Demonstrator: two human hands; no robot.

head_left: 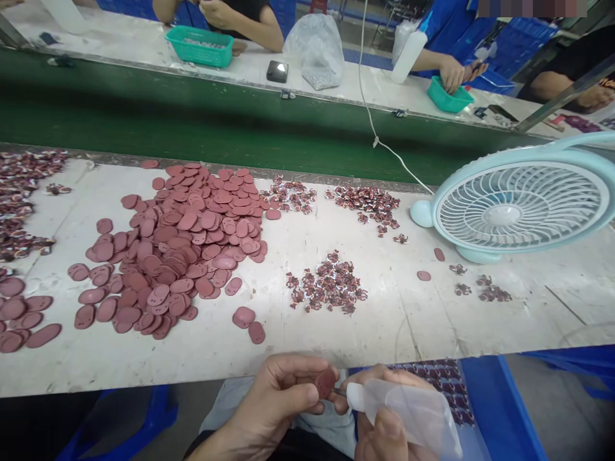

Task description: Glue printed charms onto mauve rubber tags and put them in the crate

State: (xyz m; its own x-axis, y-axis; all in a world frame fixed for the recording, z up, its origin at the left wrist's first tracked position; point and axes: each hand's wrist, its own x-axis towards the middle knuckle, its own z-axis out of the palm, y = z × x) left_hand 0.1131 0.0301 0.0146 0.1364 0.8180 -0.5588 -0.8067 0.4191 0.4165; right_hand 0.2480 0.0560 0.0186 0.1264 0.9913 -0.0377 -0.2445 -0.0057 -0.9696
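Between the thumb and fingers of my left hand [281, 403] is a small reddish-brown oval piece [325, 383]. My right hand [384, 429] grips a translucent white squeeze bottle [413, 413] lying on its side, its narrow tip pointing left at the oval piece. Both hands are just below the table's front edge, close together. A large heap of flat reddish oval pieces [187, 237] covers the left-centre of the white table [384, 326]. Small dark-red and white figure-like parts [331, 282] form a pile at the middle.
A light-blue fan [504, 211] stands at the right, its white cord running across the green channel [192, 121]. A blue tray [504, 403] holds rows of parts below the table's edge. Other people's hands [451, 73] work over green baskets [199, 48] opposite.
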